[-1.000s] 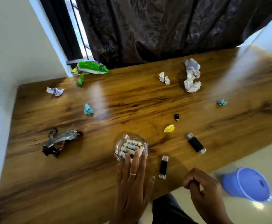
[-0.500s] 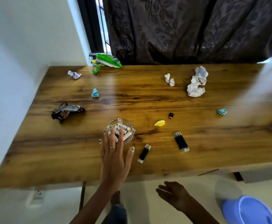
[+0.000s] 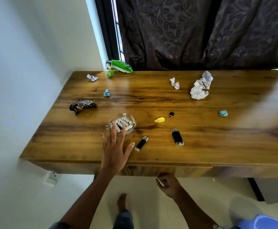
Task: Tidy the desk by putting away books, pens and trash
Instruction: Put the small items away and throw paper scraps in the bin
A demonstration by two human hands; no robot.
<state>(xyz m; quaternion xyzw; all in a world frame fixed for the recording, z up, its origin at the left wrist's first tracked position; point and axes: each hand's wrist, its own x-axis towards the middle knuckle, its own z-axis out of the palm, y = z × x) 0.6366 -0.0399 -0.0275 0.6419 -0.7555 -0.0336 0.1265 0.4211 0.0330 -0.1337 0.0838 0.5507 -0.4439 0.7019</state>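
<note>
Left hand (image 3: 114,150) flat, fingers spread, tips touching glass dish (image 3: 123,123) of batteries on counter (image 3: 201,154). Right hand (image 3: 168,185) loosely curled, empty, below counter edge. Nearest trash, yellow scrap (image 3: 159,120), just right of dish; left closer.

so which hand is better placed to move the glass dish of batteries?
Left. The left hand lies flat on the desk, fingertips at the glass dish. The right hand hangs loosely curled below the desk's front edge.

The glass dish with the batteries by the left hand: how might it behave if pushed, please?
The glass dish looks thick, so probably heavy and breakable. On the glossy desk it would likely slide, not tip. The loose batteries may rattle or roll inside.
</note>
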